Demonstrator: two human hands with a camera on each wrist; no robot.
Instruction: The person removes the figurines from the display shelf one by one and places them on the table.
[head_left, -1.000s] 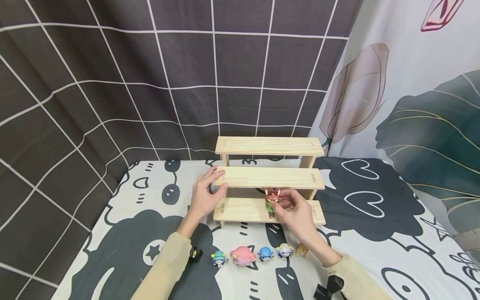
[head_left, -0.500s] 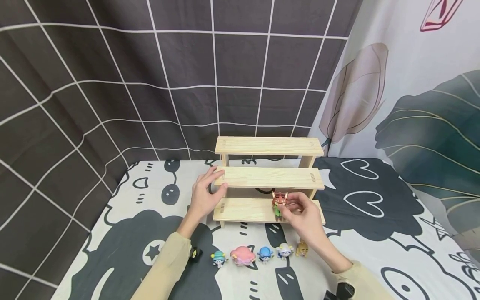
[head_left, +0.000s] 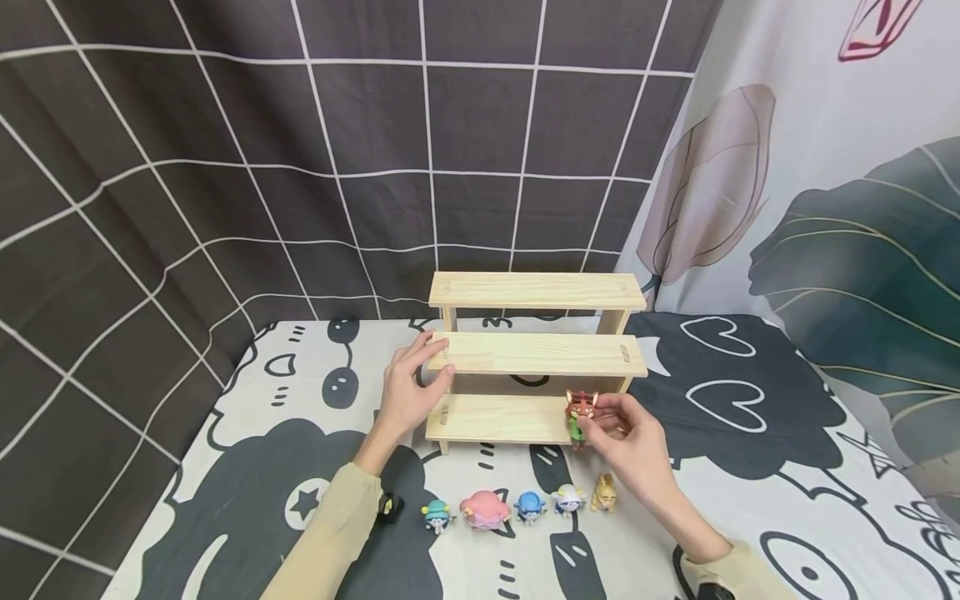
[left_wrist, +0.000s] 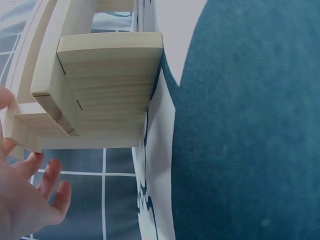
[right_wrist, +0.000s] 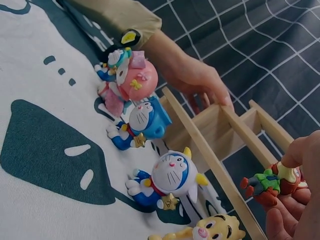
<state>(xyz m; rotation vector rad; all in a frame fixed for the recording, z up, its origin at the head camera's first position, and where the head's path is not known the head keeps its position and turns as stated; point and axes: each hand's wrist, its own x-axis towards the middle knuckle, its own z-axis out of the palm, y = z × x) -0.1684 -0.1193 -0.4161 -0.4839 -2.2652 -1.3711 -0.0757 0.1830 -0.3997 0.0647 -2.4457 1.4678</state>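
My right hand (head_left: pixel 633 446) pinches a small fox figurine (head_left: pixel 580 406), red-brown with a green shirt, between thumb and fingers. It is upright at the front right of the bottom step of a three-step wooden display shelf (head_left: pixel 536 354). In the right wrist view the fox figurine (right_wrist: pixel 270 182) lies sideways across the picture, its head partly covered by the fingers. My left hand (head_left: pixel 405 400) grips the left end of the middle board, thumb at the front edge and fingers toward the back. The left wrist view shows this hand (left_wrist: pixel 25 195) at the board's end, with some fingers free.
In front of the shelf stands a row of figurines: a teal-hatted one (head_left: pixel 437 517), a pink one (head_left: pixel 486 509), a blue one (head_left: pixel 530 507), a white one (head_left: pixel 568 499) and a yellow animal (head_left: pixel 604 493). A dark grid curtain (head_left: pixel 480 125) hangs behind. Patterned cloth (head_left: pixel 300 467) lies underneath.
My right hand has moved the fox figurine rightward along the bottom step, toward its right end. More of the yellow animal figurine shows now. My left hand stays at the middle board.
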